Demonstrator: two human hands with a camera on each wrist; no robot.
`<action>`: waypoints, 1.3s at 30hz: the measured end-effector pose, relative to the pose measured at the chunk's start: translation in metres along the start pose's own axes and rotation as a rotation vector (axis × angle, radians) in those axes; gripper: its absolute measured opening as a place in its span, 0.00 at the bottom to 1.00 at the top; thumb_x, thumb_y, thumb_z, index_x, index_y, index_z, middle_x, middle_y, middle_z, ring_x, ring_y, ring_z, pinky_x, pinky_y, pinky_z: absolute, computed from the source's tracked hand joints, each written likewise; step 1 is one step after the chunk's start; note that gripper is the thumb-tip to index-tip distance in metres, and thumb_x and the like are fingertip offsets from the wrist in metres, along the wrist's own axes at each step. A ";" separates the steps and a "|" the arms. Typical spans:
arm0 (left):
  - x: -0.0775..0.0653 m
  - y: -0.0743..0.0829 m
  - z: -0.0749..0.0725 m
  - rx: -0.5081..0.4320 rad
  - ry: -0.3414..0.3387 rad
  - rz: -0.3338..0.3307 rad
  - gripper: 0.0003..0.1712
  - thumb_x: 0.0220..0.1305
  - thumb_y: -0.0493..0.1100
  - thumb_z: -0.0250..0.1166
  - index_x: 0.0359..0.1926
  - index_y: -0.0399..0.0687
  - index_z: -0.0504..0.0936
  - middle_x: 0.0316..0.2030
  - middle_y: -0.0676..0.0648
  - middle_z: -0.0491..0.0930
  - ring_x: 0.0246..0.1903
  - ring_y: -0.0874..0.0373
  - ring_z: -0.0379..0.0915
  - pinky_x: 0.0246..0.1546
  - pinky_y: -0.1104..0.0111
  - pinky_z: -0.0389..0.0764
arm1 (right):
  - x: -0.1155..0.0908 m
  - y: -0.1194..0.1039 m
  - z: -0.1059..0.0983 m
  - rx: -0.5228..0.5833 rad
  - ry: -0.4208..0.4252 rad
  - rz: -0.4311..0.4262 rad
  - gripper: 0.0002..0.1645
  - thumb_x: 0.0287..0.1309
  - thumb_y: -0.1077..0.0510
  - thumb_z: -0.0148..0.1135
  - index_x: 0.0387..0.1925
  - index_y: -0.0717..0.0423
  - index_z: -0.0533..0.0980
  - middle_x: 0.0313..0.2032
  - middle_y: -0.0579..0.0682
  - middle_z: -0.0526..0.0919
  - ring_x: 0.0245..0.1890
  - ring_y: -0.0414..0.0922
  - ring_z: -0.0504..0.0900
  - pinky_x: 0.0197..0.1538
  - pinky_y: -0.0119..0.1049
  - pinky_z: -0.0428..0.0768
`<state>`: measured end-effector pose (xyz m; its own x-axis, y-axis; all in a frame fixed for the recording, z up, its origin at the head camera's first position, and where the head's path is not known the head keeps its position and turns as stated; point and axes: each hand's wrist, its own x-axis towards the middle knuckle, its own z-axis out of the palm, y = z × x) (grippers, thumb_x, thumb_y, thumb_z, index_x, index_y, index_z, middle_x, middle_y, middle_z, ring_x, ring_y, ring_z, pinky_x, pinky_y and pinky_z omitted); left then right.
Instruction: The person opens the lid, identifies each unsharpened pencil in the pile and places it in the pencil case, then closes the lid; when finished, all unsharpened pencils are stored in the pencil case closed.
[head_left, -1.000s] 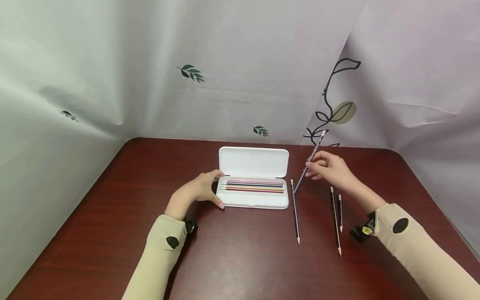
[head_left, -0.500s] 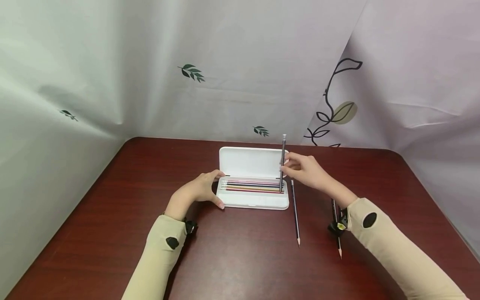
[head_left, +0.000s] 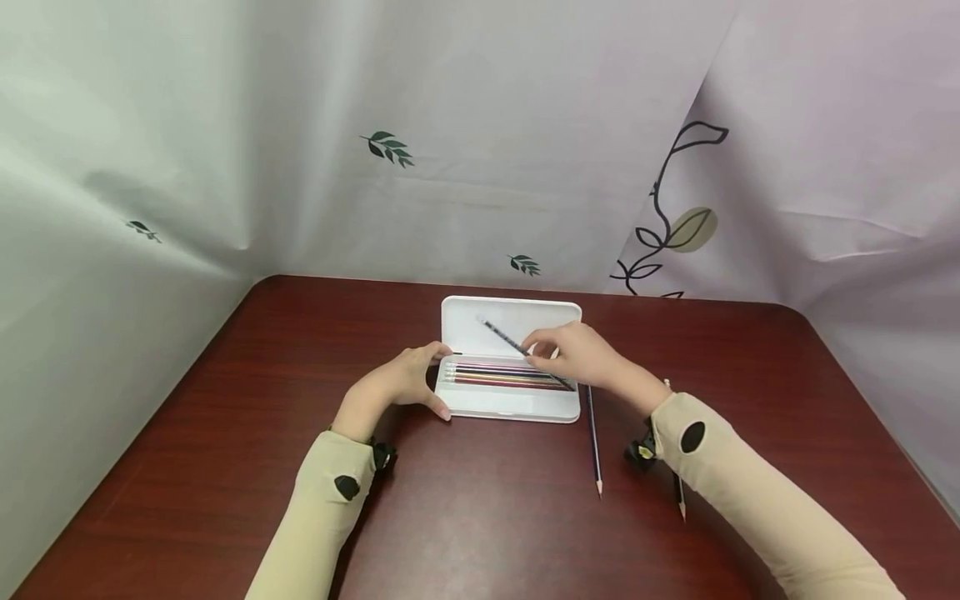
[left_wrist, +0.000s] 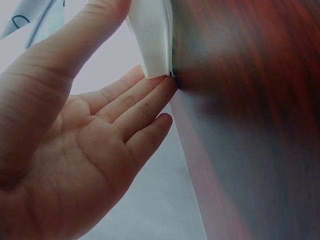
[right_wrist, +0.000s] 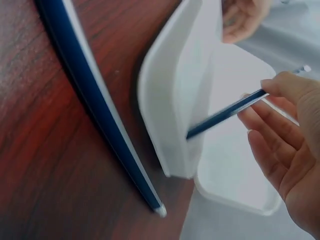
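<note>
A white pencil case (head_left: pixel 510 405) lies with its lid (head_left: pixel 461 329) raised at the back. Several pencils (head_left: pixel 487 377) in different colours lie side by side in its rear compartment. My left hand (head_left: pixel 401 377) holds the case's left end, thumb at the front corner and fingers at the back. Over the case's right half, my right hand (head_left: pixel 581 354) pinches a dark pencil (head_left: pixel 501 333) between thumb and fingertips. This pencil is tilted, eraser end up to the left. In the right wrist view the held dark blue pencil's (right_wrist: pixel 225 114) lower end dips inside the case wall.
Right of the case a dark blue pencil (head_left: pixel 596 454) lies on the red-brown table (head_left: pixel 480 517), tip towards me. Farther right, the right forearm mostly hides another pencil (head_left: pixel 681 500). A pale patterned curtain (head_left: pixel 480 167) hangs behind the table.
My right hand has carried the pencil leftward from beyond the case's right side to over it. The pencil has gone from nearly upright to leaning left. My left hand stays put.
</note>
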<state>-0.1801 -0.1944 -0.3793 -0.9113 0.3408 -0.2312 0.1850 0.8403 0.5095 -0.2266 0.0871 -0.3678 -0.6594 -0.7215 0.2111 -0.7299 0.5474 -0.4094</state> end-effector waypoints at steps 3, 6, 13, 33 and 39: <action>-0.001 0.004 0.000 -0.010 -0.004 0.000 0.54 0.31 0.50 0.81 0.60 0.41 0.65 0.60 0.37 0.71 0.61 0.47 0.64 0.60 0.56 0.66 | 0.003 0.000 0.008 -0.052 -0.054 -0.028 0.10 0.55 0.54 0.62 0.40 0.48 0.82 0.28 0.40 0.85 0.26 0.34 0.81 0.32 0.32 0.78; 0.000 0.007 0.000 -0.014 -0.009 0.002 0.53 0.31 0.50 0.81 0.60 0.41 0.64 0.60 0.37 0.70 0.62 0.48 0.64 0.60 0.56 0.65 | 0.004 -0.001 0.013 -0.059 -0.103 -0.053 0.09 0.55 0.54 0.62 0.37 0.48 0.83 0.26 0.39 0.84 0.26 0.33 0.79 0.32 0.32 0.77; 0.003 0.005 0.002 -0.011 -0.011 -0.002 0.54 0.31 0.49 0.81 0.60 0.42 0.64 0.61 0.38 0.70 0.62 0.48 0.63 0.61 0.56 0.65 | 0.005 -0.002 0.020 -0.089 -0.176 -0.080 0.08 0.54 0.55 0.64 0.36 0.50 0.83 0.25 0.38 0.83 0.26 0.32 0.78 0.32 0.29 0.76; -0.002 -0.002 -0.006 -0.007 0.062 0.149 0.52 0.34 0.51 0.80 0.59 0.39 0.64 0.57 0.37 0.72 0.58 0.47 0.67 0.60 0.55 0.66 | -0.011 0.026 -0.020 0.042 0.231 -0.055 0.08 0.54 0.63 0.64 0.37 0.53 0.83 0.34 0.45 0.85 0.28 0.37 0.79 0.29 0.30 0.77; -0.003 -0.011 -0.026 -0.007 0.327 0.153 0.41 0.48 0.47 0.74 0.59 0.35 0.66 0.56 0.35 0.70 0.56 0.42 0.67 0.57 0.51 0.67 | -0.009 0.040 -0.032 0.081 0.444 0.060 0.13 0.53 0.59 0.67 0.42 0.55 0.81 0.40 0.51 0.84 0.37 0.46 0.81 0.38 0.41 0.79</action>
<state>-0.1891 -0.2153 -0.3631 -0.9431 0.3084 0.1245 0.3264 0.7869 0.5237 -0.2557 0.1292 -0.3580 -0.7261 -0.4283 0.5379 -0.6835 0.5348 -0.4968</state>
